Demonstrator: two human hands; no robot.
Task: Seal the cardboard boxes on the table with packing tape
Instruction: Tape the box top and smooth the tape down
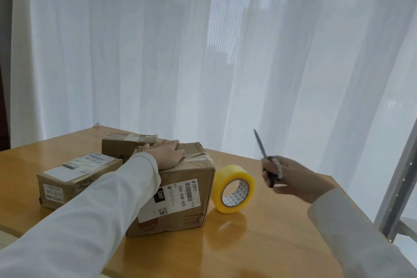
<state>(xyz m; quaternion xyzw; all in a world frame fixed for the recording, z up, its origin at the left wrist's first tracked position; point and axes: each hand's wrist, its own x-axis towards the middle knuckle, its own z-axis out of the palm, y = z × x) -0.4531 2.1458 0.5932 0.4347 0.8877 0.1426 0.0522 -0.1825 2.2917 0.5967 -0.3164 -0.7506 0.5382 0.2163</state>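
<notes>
A large cardboard box (180, 201) with a white shipping label stands in the middle of the wooden table (259, 239). My left hand (169, 154) presses flat on its taped top. A yellow roll of packing tape (233, 188) stands on edge, touching the box's right side. To the right of the roll, my right hand (286, 176) grips a pair of scissors (262, 151), blades closed and pointing up and away. A smaller box (76, 178) lies at the left, and a third box (126, 143) sits behind the large one.
White sheer curtains hang behind the table. A grey metal frame (399, 183) rises at the right edge, close to the table's right side. Bare wood lies in front of the tape roll and at the table's right corner.
</notes>
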